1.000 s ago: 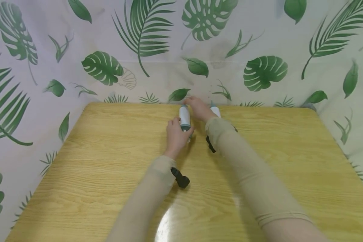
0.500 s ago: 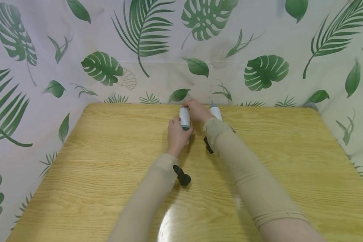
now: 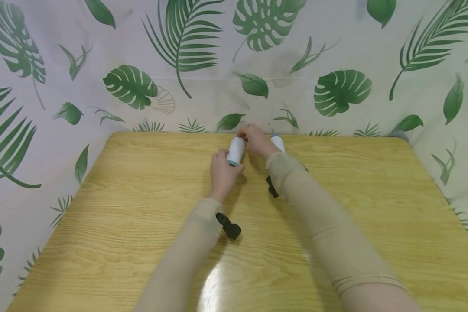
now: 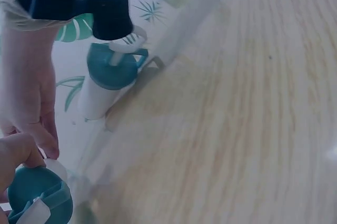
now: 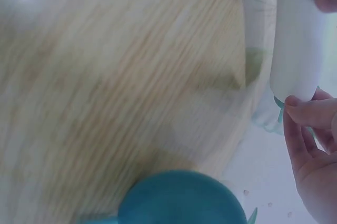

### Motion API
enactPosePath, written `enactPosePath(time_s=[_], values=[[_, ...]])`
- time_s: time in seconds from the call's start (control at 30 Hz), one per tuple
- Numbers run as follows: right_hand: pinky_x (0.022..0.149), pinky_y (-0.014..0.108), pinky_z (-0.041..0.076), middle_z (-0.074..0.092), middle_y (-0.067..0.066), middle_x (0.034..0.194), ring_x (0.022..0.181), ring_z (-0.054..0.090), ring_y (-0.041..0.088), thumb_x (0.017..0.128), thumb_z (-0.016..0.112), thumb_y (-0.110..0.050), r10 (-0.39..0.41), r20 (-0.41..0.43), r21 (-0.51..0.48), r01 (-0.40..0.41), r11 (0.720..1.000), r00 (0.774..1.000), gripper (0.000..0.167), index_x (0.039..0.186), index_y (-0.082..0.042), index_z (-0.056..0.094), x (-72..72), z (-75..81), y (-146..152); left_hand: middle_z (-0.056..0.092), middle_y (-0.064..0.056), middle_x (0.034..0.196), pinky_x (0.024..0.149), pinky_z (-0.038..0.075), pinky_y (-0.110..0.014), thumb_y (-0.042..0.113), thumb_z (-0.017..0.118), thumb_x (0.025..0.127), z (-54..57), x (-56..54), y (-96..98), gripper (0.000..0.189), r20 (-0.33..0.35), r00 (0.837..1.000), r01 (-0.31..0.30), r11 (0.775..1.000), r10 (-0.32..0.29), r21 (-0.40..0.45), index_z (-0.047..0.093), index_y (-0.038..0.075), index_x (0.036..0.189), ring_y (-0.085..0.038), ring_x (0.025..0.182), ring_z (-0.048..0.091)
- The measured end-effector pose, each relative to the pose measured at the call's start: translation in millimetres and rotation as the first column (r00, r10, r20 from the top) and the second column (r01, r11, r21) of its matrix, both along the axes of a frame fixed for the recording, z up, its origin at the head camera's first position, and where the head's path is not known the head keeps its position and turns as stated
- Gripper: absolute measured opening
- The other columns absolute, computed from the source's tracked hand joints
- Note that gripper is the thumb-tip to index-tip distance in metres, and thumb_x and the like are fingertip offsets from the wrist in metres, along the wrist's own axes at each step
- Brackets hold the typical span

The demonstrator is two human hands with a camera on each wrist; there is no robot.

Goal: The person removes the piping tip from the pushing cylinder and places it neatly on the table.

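A white bottle [image 3: 236, 149] is slanting near the far edge of the desk [image 3: 148, 216]. The left hand [image 3: 222, 172] is curling its grip round the teal near end; the right hand [image 3: 258, 141] is pinching the far end. A second bottle [image 3: 278, 143] is sitting nearby, partly hidden.
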State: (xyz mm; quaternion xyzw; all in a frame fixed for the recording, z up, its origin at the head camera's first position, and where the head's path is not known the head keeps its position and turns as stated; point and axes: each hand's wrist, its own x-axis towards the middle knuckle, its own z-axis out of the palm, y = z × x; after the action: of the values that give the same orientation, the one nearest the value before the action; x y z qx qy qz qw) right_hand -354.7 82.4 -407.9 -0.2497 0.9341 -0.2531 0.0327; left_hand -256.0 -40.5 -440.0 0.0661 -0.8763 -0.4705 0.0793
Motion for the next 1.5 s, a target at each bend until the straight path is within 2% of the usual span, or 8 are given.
enactPosePath(time_s=[0.17, 0.3, 0.43, 0.67, 0.93, 1.07, 1.3, 1.5], values=[[0.089, 0.037, 0.048, 0.055, 0.018, 0.107, 0.103, 0.055, 0.033, 0.084, 0.056, 0.017, 0.018, -0.023, -0.033, -0.019, 0.999, 1.0, 0.031, 0.11, 0.002, 0.065, 5.7, 8.3, 4.6, 0.056, -0.018, 0.111, 0.081, 0.05, -0.041, 0.013, 0.079, 0.075, 7.2, 3.2, -7.5, 0.053, -0.041, 0.999, 0.024, 0.999, -0.023, 0.031, 0.055, -0.002, 0.12, -0.03, 0.099, 0.054], [0.09, 0.037, 0.048, 0.057, 0.017, 0.106, 0.102, 0.058, 0.031, 0.085, 0.062, 0.013, 0.037, -0.094, -0.042, -0.041, 0.998, 0.995, 0.026, 0.108, 0.001, 0.066, 10.6, 13.6, 12.4, 0.06, -0.016, 0.108, 0.079, 0.05, -0.041, 0.012, 0.078, 0.074, 15.2, 6.5, -14.6, 0.049, -0.082, 0.994, 0.079, 0.997, -0.077, 0.016, 0.058, -0.002, 0.117, -0.028, 0.096, 0.056], [0.088, 0.035, 0.049, 0.058, 0.017, 0.106, 0.099, 0.059, 0.03, 0.085, 0.063, 0.012, 0.058, -0.133, -0.062, -0.067, 0.996, 0.989, 0.026, 0.108, 0.003, 0.065, 18.6, 19.7, 21.5, 0.06, -0.014, 0.111, 0.08, 0.05, -0.04, 0.013, 0.078, 0.075, 23.0, 11.8, -20.9, 0.051, -0.086, 0.987, 0.137, 0.99, -0.135, 0.016, 0.058, -0.001, 0.119, -0.026, 0.097, 0.056], [0.084, 0.035, 0.05, 0.059, 0.016, 0.105, 0.095, 0.058, 0.028, 0.082, 0.067, 0.01, 0.092, -0.156, -0.084, -0.106, 0.991, 0.984, 0.026, 0.108, 0.003, 0.065, 37.7, 32.4, 38.3, 0.058, -0.01, 0.113, 0.079, 0.049, -0.037, 0.013, 0.077, 0.078, 32.5, 22.5, -32.8, 0.049, -0.086, 0.962, 0.262, 0.965, -0.26, 0.011, 0.058, 0.003, 0.122, -0.023, 0.098, 0.054], [0.077, 0.034, 0.052, 0.057, 0.015, 0.099, 0.087, 0.056, 0.026, 0.081, 0.072, 0.006, 0.164, -0.163, -0.111, -0.184, 0.977, 0.973, 0.027, 0.107, 0.004, 0.065, 58.5, 41.7, 57.1, 0.056, -0.006, 0.12, 0.078, 0.05, -0.036, 0.012, 0.076, 0.078, 39.7, 31.9, -49.1, 0.05, -0.081, 0.914, 0.4, 0.917, -0.399, -0.003, 0.058, 0.009, 0.125, -0.021, 0.099, 0.053], [0.074, 0.035, 0.052, 0.058, 0.014, 0.096, 0.084, 0.056, 0.025, 0.078, 0.074, 0.006, 0.207, -0.192, -0.082, -0.226, 0.971, 0.959, 0.028, 0.105, 0.004, 0.066, 66.6, 43.8, 63.6, 0.056, -0.008, 0.117, 0.08, 0.051, -0.04, 0.01, 0.076, 0.077, 40.3, 34.7, -54.2, 0.048, -0.103, 0.881, 0.462, 0.887, -0.462, -0.027, 0.06, 0.007, 0.122, -0.022, 0.098, 0.055], [0.077, 0.037, 0.053, 0.061, 0.011, 0.099, 0.089, 0.06, 0.025, 0.077, 0.076, 0.004, 0.262, -0.186, -0.02, -0.271, 0.962, 0.947, 0.031, 0.106, 0.0, 0.066, 83.6, 44.3, 76.3, 0.059, -0.007, 0.114, 0.084, 0.051, -0.046, 0.006, 0.076, 0.076, 41.5, 40.0, -60.3, 0.045, -0.124, 0.81, 0.568, 0.819, -0.573, -0.078, 0.063, 0.007, 0.119, -0.022, 0.098, 0.057], [0.081, 0.041, 0.051, 0.062, 0.011, 0.104, 0.094, 0.06, 0.027, 0.077, 0.079, -0.005, 0.297, -0.177, 0.036, -0.295, 0.955, 0.938, 0.034, 0.108, -0.002, 0.068, 96.6, 43.6, 87.0, 0.061, -0.006, 0.113, 0.083, 0.051, -0.048, 0.006, 0.075, 0.075, 43.9, 42.8, -64.2, 0.044, -0.144, 0.735, 0.648, 0.749, -0.663, -0.14, 0.064, 0.007, 0.117, -0.02, 0.097, 0.058]])
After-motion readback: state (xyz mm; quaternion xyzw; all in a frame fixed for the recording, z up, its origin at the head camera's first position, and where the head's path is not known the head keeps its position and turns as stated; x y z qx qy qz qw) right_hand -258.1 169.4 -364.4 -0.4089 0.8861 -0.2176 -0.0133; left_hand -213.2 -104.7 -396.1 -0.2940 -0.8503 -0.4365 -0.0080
